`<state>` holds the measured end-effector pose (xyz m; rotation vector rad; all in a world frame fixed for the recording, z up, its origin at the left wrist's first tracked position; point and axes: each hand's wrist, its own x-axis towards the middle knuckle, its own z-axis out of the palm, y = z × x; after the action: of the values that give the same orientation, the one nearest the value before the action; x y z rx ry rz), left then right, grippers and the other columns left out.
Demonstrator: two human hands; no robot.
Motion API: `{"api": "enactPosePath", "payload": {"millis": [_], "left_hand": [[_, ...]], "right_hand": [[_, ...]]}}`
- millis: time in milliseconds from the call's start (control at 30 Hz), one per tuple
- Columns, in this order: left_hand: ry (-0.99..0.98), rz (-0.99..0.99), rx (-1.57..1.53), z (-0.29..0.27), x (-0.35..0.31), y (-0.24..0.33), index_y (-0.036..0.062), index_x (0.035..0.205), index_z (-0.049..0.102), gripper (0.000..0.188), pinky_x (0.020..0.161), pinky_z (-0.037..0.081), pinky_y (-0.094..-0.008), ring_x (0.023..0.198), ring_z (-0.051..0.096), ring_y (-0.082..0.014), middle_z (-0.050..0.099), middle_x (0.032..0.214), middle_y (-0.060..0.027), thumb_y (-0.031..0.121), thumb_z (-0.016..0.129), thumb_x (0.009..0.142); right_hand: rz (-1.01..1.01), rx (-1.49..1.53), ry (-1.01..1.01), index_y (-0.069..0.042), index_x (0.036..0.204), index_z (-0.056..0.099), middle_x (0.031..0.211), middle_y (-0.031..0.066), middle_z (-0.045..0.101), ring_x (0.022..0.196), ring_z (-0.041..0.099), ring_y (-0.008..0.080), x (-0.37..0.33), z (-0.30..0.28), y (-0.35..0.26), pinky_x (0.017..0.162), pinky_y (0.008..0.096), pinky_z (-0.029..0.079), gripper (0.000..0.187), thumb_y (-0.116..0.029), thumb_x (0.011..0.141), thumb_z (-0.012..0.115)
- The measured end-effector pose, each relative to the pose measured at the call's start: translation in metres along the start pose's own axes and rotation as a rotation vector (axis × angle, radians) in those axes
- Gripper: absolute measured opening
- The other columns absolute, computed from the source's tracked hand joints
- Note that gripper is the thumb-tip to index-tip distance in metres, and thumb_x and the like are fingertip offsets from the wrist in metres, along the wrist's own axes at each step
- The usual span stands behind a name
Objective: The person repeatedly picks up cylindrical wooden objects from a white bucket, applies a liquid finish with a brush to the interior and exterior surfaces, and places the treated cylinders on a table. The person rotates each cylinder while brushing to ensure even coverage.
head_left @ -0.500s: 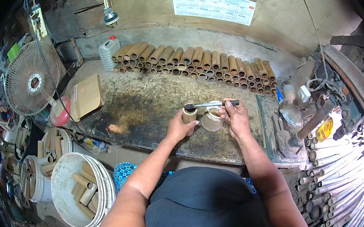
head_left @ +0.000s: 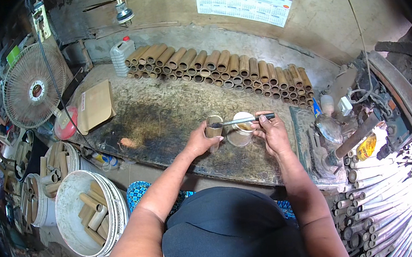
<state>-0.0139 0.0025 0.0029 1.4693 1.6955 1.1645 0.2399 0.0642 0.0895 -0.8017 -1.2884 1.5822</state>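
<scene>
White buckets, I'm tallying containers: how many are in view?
3: the large bucket by the left arm, rear bucket near the workbench, leftmost bucket beside it. More may be hidden.

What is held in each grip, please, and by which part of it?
The left grip is around the side of a bamboo tube, below its open mouth. The right grip holds a brush by its black handle.

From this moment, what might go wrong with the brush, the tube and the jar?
1. The open jar stands close by the right hand, so a bump might tip it.
2. The brush reaches across the jar's mouth to the tube; it might catch the rim.
3. Only the left hand steadies the tube, which might turn or slip if the brush presses hard.
</scene>
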Motion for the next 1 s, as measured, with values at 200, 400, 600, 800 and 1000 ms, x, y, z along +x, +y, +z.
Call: {"api": "enactPosePath", "payload": {"millis": [200,400,600,800,1000], "left_hand": [[-0.101,0.017,-0.017,-0.011,0.007,-0.005,0.0046,0.141,0.052,0.079,0.103,0.049,-0.0387,0.117,0.065,-0.0261,0.069,0.125,-0.0153,0.031,0.090,0.076],[-0.094,0.035,0.000,-0.012,0.010,-0.010,0.0058,0.138,0.055,0.079,0.103,0.050,-0.0398,0.118,0.066,-0.0297,0.069,0.125,-0.0170,0.033,0.090,0.073],[-0.106,0.037,0.045,-0.015,0.010,-0.008,0.0060,0.136,0.056,0.077,0.103,0.050,-0.0399,0.118,0.066,-0.0310,0.069,0.125,-0.0179,0.034,0.090,0.073],[-0.113,0.061,0.036,-0.015,0.011,-0.009,0.0059,0.137,0.055,0.077,0.104,0.049,-0.0401,0.119,0.065,-0.0310,0.069,0.126,-0.0180,0.033,0.090,0.074],[-0.117,0.070,0.015,-0.014,0.010,-0.009,0.0054,0.137,0.055,0.077,0.105,0.048,-0.0399,0.120,0.064,-0.0297,0.068,0.127,-0.0171,0.033,0.090,0.074]], "right_hand": [[0.032,0.002,-0.028,-0.004,0.122,0.058,0.100,0.0088,0.070,0.084,0.071,0.0145,0.004,-0.010,-0.003,0.068,0.0256,0.060,0.020,-0.015,0.105,0.058],[0.010,-0.027,-0.052,-0.004,0.121,0.059,0.098,0.0085,0.070,0.084,0.071,0.0145,0.004,-0.015,-0.012,0.067,0.0253,0.060,0.018,-0.013,0.105,0.057],[-0.031,-0.098,-0.085,-0.004,0.121,0.059,0.096,0.0085,0.070,0.082,0.070,0.0135,0.003,-0.019,-0.019,0.068,0.0240,0.058,0.017,-0.010,0.105,0.056],[-0.060,-0.145,-0.063,-0.003,0.118,0.062,0.100,0.0084,0.068,0.079,0.067,0.0114,0.004,-0.025,-0.027,0.066,0.0235,0.054,0.016,-0.007,0.103,0.059],[-0.134,-0.018,-0.003,-0.003,0.123,0.058,0.100,0.0087,0.069,0.081,0.070,0.0138,0.012,-0.010,-0.017,0.067,0.0246,0.057,0.021,-0.012,0.105,0.059]]}}
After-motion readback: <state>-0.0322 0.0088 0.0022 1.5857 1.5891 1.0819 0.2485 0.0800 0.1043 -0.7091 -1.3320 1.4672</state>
